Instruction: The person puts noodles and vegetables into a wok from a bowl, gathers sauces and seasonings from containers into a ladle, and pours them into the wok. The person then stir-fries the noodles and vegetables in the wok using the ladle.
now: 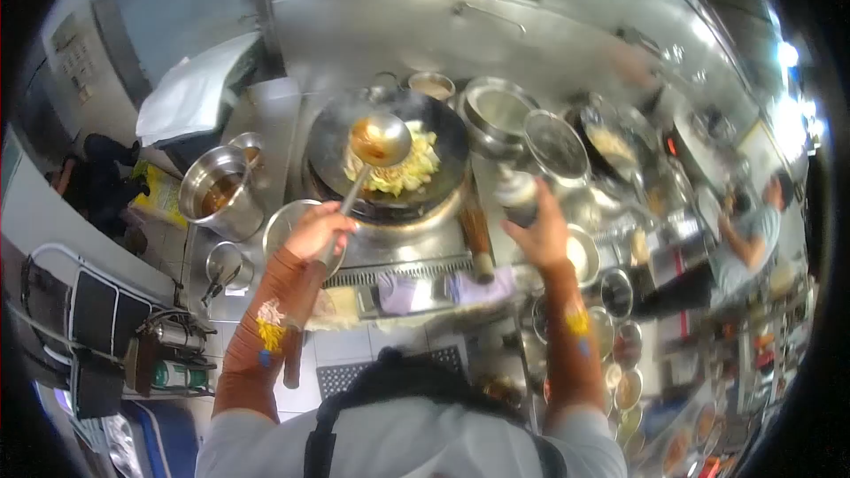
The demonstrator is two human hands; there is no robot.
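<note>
My left hand is closed around the long handle of a ladle. The ladle's bowl, with some brown liquid in it, hangs over a large black wok. Pale green and yellow chopped cabbage-like pieces lie in the wok, partly hidden behind the ladle. To the wok's right, my right hand grips a dark squeeze bottle with a whitish top, held up above the counter and blurred.
A steel pot with brown liquid stands left of the wok. Bowls and a round strainer sit at the right, behind the bottle. A wooden-handled brush and folded purple cloths lie along the stove's front. Another person stands far right.
</note>
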